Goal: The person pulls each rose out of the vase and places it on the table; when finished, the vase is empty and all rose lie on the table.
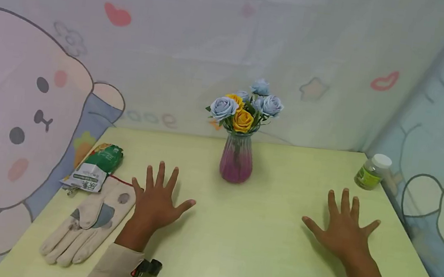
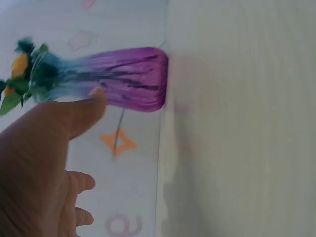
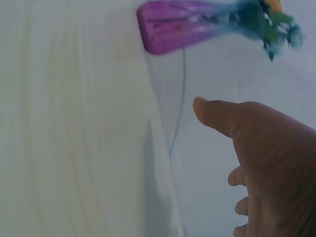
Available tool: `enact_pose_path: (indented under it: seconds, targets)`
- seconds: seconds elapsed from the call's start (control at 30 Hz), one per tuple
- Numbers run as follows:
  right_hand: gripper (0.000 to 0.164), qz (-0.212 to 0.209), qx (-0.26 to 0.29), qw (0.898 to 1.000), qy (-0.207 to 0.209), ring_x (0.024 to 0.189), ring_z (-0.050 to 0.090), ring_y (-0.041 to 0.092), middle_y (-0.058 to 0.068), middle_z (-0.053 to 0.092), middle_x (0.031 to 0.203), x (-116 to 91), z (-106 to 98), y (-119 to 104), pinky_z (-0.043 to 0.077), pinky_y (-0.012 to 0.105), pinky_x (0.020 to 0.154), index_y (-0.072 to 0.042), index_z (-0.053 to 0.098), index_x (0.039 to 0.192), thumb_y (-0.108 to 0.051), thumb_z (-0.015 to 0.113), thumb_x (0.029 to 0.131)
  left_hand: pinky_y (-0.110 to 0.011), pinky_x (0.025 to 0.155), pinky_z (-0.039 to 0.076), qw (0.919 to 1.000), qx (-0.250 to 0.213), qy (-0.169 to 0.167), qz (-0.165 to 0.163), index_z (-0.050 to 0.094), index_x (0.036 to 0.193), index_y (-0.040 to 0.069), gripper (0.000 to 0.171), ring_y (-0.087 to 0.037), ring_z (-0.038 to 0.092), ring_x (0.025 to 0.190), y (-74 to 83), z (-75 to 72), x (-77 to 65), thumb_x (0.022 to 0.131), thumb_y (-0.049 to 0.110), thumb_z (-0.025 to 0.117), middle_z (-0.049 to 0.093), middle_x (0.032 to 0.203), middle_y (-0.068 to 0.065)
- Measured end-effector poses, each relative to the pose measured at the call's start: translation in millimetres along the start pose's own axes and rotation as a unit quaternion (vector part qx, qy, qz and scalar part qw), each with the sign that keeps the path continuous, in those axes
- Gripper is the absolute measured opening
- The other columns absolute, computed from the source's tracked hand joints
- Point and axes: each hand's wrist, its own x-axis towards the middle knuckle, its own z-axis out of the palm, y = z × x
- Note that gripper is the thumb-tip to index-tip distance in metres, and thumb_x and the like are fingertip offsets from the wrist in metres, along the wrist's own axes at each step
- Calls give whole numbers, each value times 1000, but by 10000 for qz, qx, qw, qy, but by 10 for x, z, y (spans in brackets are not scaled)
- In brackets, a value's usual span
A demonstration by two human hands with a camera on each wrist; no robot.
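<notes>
Fingers spread, my left hand [image 1: 156,206] hovers over the left part of the table, holding nothing, just right of a cream work glove [image 1: 97,218] with grey-blue patches. My right hand [image 1: 344,234] is spread likewise on the right side, nearest to a small jar [image 1: 372,171] with a white lid and green label. Between and beyond both hands stands a glass vase [image 1: 237,159], pink-purple at its base, with blue roses [image 1: 223,107] and yellow roses [image 1: 243,121]. A green and white packet [image 1: 95,167] lies behind the glove. In both wrist views the vase appears sideways, apart from the hands.
The pale yellow-green table [image 1: 240,261] meets a cartoon-printed cloth backdrop [image 1: 201,39] at its far edge. More printed cloth [image 1: 436,151] hangs along the right side. The jar stands close to the table's right edge, and the packet reaches the left edge.
</notes>
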Motion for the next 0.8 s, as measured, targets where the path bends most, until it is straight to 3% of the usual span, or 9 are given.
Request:
enact_pose_path:
  seconds: [0.2,0.3,0.37,0.43,0.6,0.67,0.8]
  targets:
    - [103,-428,90,9990,118,167,9,57,30,4,182,145,-67,-234,1,102,110,-5,21,174,-67,62,103,-89,126,9,9990,-293,-208,266,13,178,25,111,-54,8,169,137,-64,115,94,82,59,7,185,-21]
    - [97,-539,356,9978,157,167,12,55,28,7,182,221,-139,-315,4,100,112,-5,22,174,-56,66,105,-87,127,15,9940,-879,-282,580,10,178,24,110,-53,13,169,251,-94,262,97,75,63,11,184,-22]
    - [94,-657,517,9964,151,167,15,54,27,9,182,282,-162,-378,7,99,114,-5,23,174,-52,67,106,-84,128,21,9865,-1415,-321,763,9,178,24,109,-52,17,168,320,-88,366,98,70,67,12,184,-22]
    - [92,-772,706,9944,147,166,18,54,26,11,183,352,-175,-456,10,97,116,-6,25,174,-51,67,106,-80,129,25,9724,-2109,-404,907,10,178,22,109,-50,20,168,379,-50,468,98,62,72,13,184,-21]
    - [84,-1054,1143,9871,378,161,29,58,27,18,181,536,-198,-618,20,94,117,-4,31,171,-44,68,107,-70,134,28,9192,-3773,-689,890,9,178,21,110,-46,24,168,503,179,667,98,49,80,14,184,-15]
    - [82,-1085,1338,9841,438,160,30,58,27,20,180,613,-220,-656,23,92,118,-4,31,171,-42,68,108,-68,134,28,9027,-4171,-703,790,10,178,22,111,-45,26,168,552,287,731,98,46,82,15,184,-13]
    - [81,-1019,1848,9768,376,163,26,56,25,19,181,721,-285,-706,26,86,122,-4,31,171,-41,67,108,-65,135,29,8779,-4719,-547,599,14,177,22,110,-43,26,168,658,473,860,96,39,86,18,184,-11]
